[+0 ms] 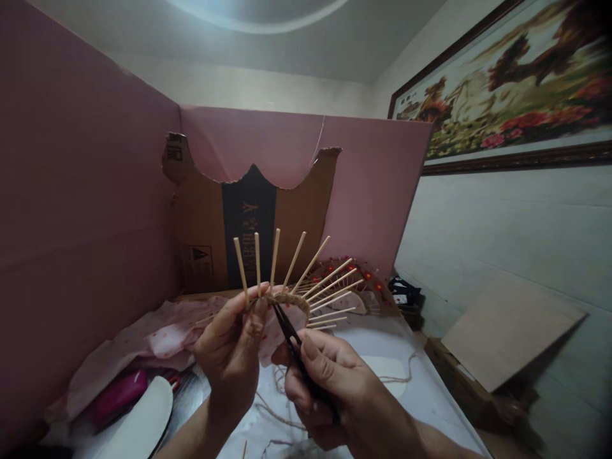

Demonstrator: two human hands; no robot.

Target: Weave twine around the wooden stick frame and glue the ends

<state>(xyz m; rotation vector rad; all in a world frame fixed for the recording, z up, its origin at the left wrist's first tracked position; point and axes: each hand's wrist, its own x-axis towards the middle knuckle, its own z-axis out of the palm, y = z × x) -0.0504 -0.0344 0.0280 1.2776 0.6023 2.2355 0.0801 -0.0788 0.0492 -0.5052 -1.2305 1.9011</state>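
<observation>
A curved, cord-wrapped band (300, 301) has several thin wooden sticks (315, 258) fanning out from its outer edge. My left hand (234, 347) is closed on the left end of this band, pinching it between thumb and fingers near the stick bases. My right hand (329, 382) grips a black tool (285, 325) with narrow pointed tips, which looks like scissors or pliers. Its tips touch or sit right at the underside of the band, close to my left thumb. My palms and fingers hide part of the tool's handles.
Loose brown cord (282, 417) lies on the white table (430, 395). Behind stand a torn cardboard piece (296, 217) and pink panels (377, 185). A red-dotted cloth (157, 335), a magenta object (119, 398) and a white rounded board (143, 421) lie left. Another fan-shaped piece (377, 287) rests behind.
</observation>
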